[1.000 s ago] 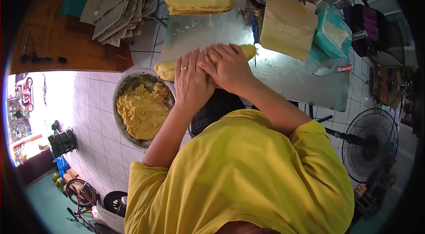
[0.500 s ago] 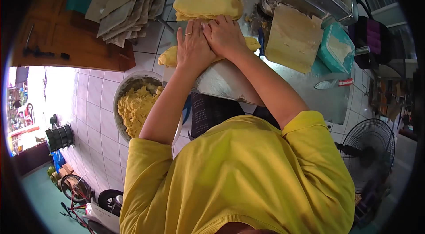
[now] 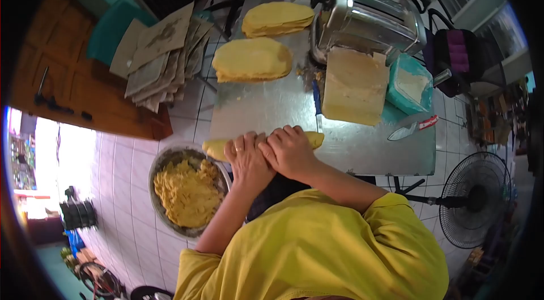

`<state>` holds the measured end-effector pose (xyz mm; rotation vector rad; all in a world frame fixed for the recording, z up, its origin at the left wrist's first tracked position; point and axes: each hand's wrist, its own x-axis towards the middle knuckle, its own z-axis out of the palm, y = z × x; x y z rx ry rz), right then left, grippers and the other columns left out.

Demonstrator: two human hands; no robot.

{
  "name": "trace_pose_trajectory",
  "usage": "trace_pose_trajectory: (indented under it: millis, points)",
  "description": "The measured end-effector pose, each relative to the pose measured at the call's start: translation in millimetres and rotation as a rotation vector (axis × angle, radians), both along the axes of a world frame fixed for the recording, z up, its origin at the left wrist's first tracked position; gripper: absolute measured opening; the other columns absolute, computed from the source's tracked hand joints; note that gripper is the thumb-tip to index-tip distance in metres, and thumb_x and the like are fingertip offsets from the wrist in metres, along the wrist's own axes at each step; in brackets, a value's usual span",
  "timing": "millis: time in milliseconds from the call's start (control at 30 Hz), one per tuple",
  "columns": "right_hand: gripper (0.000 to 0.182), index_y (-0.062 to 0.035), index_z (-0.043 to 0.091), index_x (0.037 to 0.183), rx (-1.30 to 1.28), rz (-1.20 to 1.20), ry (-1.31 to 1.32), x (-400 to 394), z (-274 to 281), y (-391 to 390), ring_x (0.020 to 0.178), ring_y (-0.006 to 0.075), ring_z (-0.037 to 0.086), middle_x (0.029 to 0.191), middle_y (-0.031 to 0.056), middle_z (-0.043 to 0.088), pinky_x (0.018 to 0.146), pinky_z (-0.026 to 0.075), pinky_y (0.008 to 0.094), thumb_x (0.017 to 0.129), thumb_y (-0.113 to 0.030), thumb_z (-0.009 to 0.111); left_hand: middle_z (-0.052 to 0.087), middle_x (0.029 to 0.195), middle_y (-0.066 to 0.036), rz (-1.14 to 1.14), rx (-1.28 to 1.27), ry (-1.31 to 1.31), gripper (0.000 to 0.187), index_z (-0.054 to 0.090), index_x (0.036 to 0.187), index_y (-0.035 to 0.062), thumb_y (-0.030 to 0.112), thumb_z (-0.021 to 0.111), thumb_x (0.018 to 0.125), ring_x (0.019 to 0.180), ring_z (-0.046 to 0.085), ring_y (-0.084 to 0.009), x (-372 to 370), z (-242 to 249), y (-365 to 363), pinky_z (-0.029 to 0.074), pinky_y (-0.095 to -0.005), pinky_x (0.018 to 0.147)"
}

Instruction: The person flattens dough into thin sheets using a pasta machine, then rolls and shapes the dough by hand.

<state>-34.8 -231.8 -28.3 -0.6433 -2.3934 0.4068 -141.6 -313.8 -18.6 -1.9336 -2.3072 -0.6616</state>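
Observation:
A yellow roll of dough [image 3: 215,150] lies crosswise near the front edge of the metal table [image 3: 255,108]. My left hand [image 3: 248,157] presses on its middle, fingers curled over the far side, a ring on one finger. Beside it, touching it, my right hand [image 3: 289,151] bends its fingers over the dough further right. Both ends of the roll stick out past my hands; its middle is hidden beneath them. To the left and lower down, a round metal bowl [image 3: 153,182] holds a lumpy mass of yellow dough [image 3: 187,193].
Flat dough stacks [image 3: 252,60] lie further back, left of a metal roller machine [image 3: 368,16]. A tan board [image 3: 356,87], a blue-handled knife [image 3: 317,98], a teal container [image 3: 398,96] and a red-handled knife [image 3: 411,127] are on the right. A fan [image 3: 473,201] stands right of the table.
My hands have drawn back toward my body with the dough roll, away from the flat stacks. Fingers that were stretched forward are now curled. The view has shifted, showing more of the table's far end.

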Motion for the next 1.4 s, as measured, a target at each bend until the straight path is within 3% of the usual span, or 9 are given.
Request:
trace_pose_trajectory:
  millis: [167,533,600,767,900,967,1000,1133,1400]
  points:
    - [0.018,-0.0077,0.059,0.075,0.077,-0.101,-0.097,-29,-3,24,0.073,0.0254,0.058,0.074,0.0082,0.061,0.065,0.044,0.0403,0.084,-0.023,0.053,0.052,0.101,-0.008,0.037,-0.093,0.124,0.031,0.059,0.099,0.0099,0.028,0.059,0.074,0.098,0.048,-0.0257,-22,-17,30,0.024,-0.0492,0.092]
    - [0.036,-0.0082,0.065,0.089,0.127,-0.241,0.015,-36,-17,74,0.085,0.0325,0.058,0.083,0.0125,0.062,0.070,0.041,0.0476,0.082,-0.042,0.055,0.047,0.127,-0.010,0.062,-0.141,0.095,0.056,0.048,0.123,0.0082,0.041,0.057,0.079,0.118,0.043,-0.0264,-40,-13,77,0.025,-0.0483,0.100]
    - [0.044,-0.0079,0.062,0.098,0.019,-0.100,-0.249,-5,-11,62,0.087,0.0313,0.056,0.087,0.0122,0.060,0.069,0.039,0.0458,0.080,-0.048,0.056,0.045,0.130,-0.011,0.059,-0.117,0.185,0.065,0.043,0.129,0.0069,0.046,0.056,0.079,0.122,0.042,-0.0258,-40,-19,63,0.024,-0.0509,0.102]
    - [0.060,-0.0107,0.045,0.122,0.151,-0.016,-0.174,34,-13,37,0.088,0.0273,0.053,0.096,0.0112,0.055,0.068,0.040,0.0454,0.079,-0.049,0.060,0.046,0.129,-0.012,-0.093,-0.074,0.235,0.082,0.037,0.134,0.0062,0.051,0.066,0.071,0.120,0.044,-0.0275,-29,-5,26,0.026,-0.0524,0.101]
    - [0.044,-0.0095,0.048,0.117,0.148,0.012,-0.214,38,-7,40,0.089,0.0283,0.054,0.096,0.0113,0.055,0.070,0.043,0.0441,0.082,-0.034,0.061,0.057,0.110,-0.014,-0.094,-0.110,0.169,0.078,0.045,0.125,0.0065,0.042,0.076,0.062,0.102,0.054,-0.0323,-44,3,30,0.037,-0.0461,0.092]
    - [0.035,-0.0082,0.051,0.106,-0.140,0.109,-0.272,32,-5,51,0.089,0.0297,0.056,0.095,0.0124,0.056,0.069,0.045,0.0429,0.081,-0.031,0.062,0.060,0.094,-0.015,-0.113,-0.222,0.126,0.070,0.052,0.115,0.0066,0.042,0.077,0.060,0.087,0.057,-0.0343,-52,5,39,0.042,-0.0464,0.080]
    - [0.035,-0.0082,0.051,0.106,-0.133,0.115,-0.269,36,-1,51,0.089,0.0297,0.056,0.095,0.0124,0.056,0.069,0.045,0.0429,0.081,-0.031,0.062,0.060,0.082,-0.014,-0.162,-0.094,0.184,0.062,0.058,0.104,0.0061,0.044,0.078,0.059,0.074,0.058,-0.0346,-48,9,39,0.045,-0.0458,0.067]
    - [0.031,-0.0084,0.053,0.097,-0.103,0.110,-0.196,82,19,51,0.083,0.0315,0.061,0.089,0.0128,0.058,0.065,0.048,0.0427,0.077,-0.029,0.065,0.059,0.071,-0.010,-0.330,0.054,0.162,0.054,0.061,0.093,0.0062,0.044,0.078,0.059,0.061,0.058,-0.0311,-16,22,35,0.046,-0.0420,0.056]
    - [0.034,-0.0102,0.054,0.102,-0.411,-0.194,-0.277,215,26,35,0.087,0.0293,0.060,0.094,0.0091,0.059,0.072,0.046,0.0400,0.074,-0.023,0.068,0.058,0.071,-0.008,-0.543,-0.016,0.068,0.060,0.059,0.110,0.0109,0.047,0.073,0.065,0.064,0.058,-0.0246,103,13,66,0.043,-0.0368,0.065]
